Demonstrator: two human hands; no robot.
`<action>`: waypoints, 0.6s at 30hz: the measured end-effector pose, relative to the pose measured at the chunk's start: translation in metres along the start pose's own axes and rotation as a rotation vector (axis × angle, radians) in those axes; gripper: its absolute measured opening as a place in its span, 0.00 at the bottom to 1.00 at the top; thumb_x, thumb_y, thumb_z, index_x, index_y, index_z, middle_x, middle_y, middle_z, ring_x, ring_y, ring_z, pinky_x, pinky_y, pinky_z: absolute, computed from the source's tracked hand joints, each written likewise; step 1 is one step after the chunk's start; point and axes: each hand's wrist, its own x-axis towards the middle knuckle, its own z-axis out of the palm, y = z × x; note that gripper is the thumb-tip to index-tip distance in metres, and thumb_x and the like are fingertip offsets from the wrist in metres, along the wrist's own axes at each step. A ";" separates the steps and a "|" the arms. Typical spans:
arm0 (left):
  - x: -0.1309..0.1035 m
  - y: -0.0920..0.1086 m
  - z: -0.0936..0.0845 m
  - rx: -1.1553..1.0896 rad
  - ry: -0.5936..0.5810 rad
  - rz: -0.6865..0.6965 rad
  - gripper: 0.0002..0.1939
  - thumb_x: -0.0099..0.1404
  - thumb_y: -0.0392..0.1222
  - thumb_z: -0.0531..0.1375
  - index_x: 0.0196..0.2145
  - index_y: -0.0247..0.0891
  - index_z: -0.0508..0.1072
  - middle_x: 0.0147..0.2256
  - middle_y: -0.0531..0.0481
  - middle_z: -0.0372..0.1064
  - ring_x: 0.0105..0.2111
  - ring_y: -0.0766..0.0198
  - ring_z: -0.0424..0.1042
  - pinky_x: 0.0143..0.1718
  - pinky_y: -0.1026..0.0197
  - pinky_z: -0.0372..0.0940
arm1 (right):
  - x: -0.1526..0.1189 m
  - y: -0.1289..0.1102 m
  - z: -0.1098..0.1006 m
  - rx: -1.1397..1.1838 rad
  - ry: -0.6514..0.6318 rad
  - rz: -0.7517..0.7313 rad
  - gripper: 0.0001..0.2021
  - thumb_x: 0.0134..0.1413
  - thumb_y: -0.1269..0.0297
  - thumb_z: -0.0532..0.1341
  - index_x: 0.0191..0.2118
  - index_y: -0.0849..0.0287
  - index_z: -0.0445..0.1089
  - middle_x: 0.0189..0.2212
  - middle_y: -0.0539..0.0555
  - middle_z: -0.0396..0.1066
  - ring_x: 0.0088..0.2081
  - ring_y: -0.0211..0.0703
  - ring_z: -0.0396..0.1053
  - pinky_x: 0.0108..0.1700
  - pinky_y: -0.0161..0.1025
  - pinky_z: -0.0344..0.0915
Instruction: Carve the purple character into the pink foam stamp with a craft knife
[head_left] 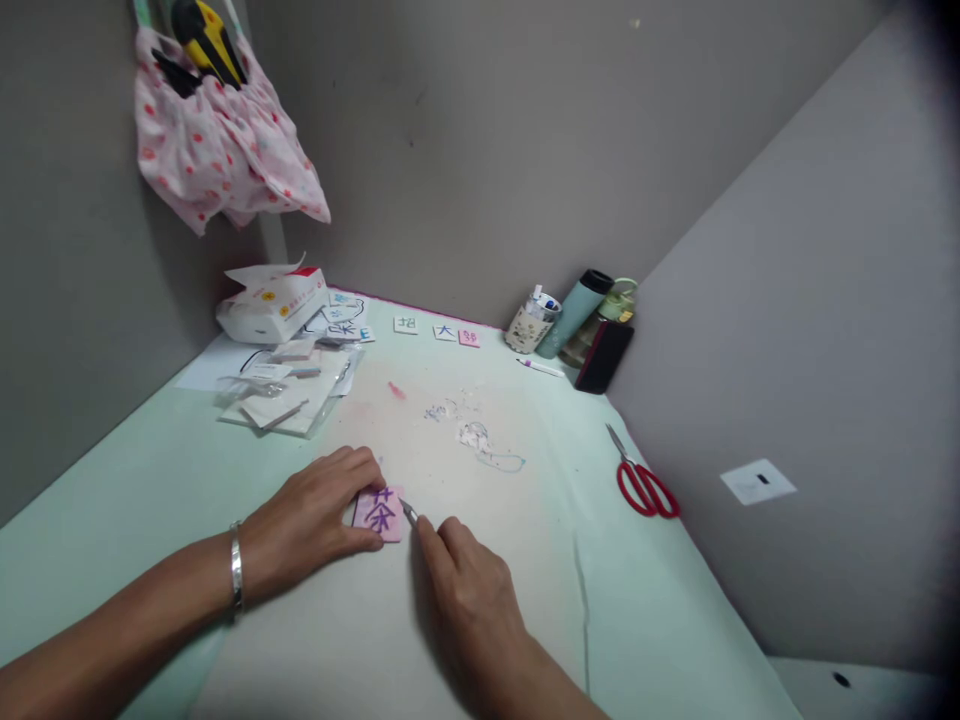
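A small pink square block [389, 522] with a purple character drawn on it lies on the pale work surface. My left hand [319, 515], with a silver bracelet at the wrist, grips its left side between thumb and fingers. My right hand [469, 590] is closed around a thin metal craft knife [408, 511], whose tip meets the block's right edge near the top. The knife's handle is mostly hidden under the fingers.
White crumbs [474, 434] lie beyond the hands. Red-handled scissors [646, 488] rest at the right. Packets [289, 395] and a tissue pack [274, 305] sit back left. Marked squares [406, 325], a pen cup [532, 325], a tumbler [576, 313] and a phone [604, 356] line the back.
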 end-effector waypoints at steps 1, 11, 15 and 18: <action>0.000 0.000 0.000 0.001 0.002 0.001 0.13 0.61 0.41 0.69 0.41 0.42 0.70 0.40 0.53 0.69 0.42 0.54 0.67 0.43 0.56 0.60 | -0.001 0.000 0.000 -0.007 -0.001 -0.005 0.24 0.52 0.85 0.51 0.55 0.69 0.67 0.29 0.55 0.71 0.26 0.42 0.66 0.25 0.37 0.59; -0.001 -0.001 0.000 -0.003 -0.003 0.004 0.13 0.62 0.42 0.70 0.40 0.42 0.70 0.41 0.53 0.69 0.43 0.54 0.67 0.43 0.56 0.60 | 0.001 -0.001 0.002 0.011 -0.049 0.010 0.25 0.51 0.85 0.52 0.56 0.69 0.67 0.30 0.55 0.71 0.26 0.42 0.65 0.25 0.38 0.58; -0.001 -0.002 0.000 -0.004 -0.003 0.009 0.13 0.62 0.42 0.70 0.41 0.42 0.70 0.41 0.53 0.69 0.43 0.54 0.67 0.43 0.56 0.60 | 0.002 -0.002 0.001 0.006 -0.032 0.008 0.25 0.50 0.85 0.53 0.55 0.69 0.67 0.29 0.55 0.71 0.26 0.42 0.65 0.25 0.38 0.59; -0.001 -0.003 0.000 -0.005 0.000 0.013 0.13 0.63 0.43 0.70 0.41 0.42 0.71 0.41 0.53 0.68 0.43 0.54 0.67 0.43 0.56 0.60 | 0.003 -0.002 0.000 0.001 -0.031 -0.005 0.25 0.50 0.85 0.53 0.55 0.69 0.67 0.30 0.55 0.71 0.26 0.42 0.65 0.25 0.38 0.60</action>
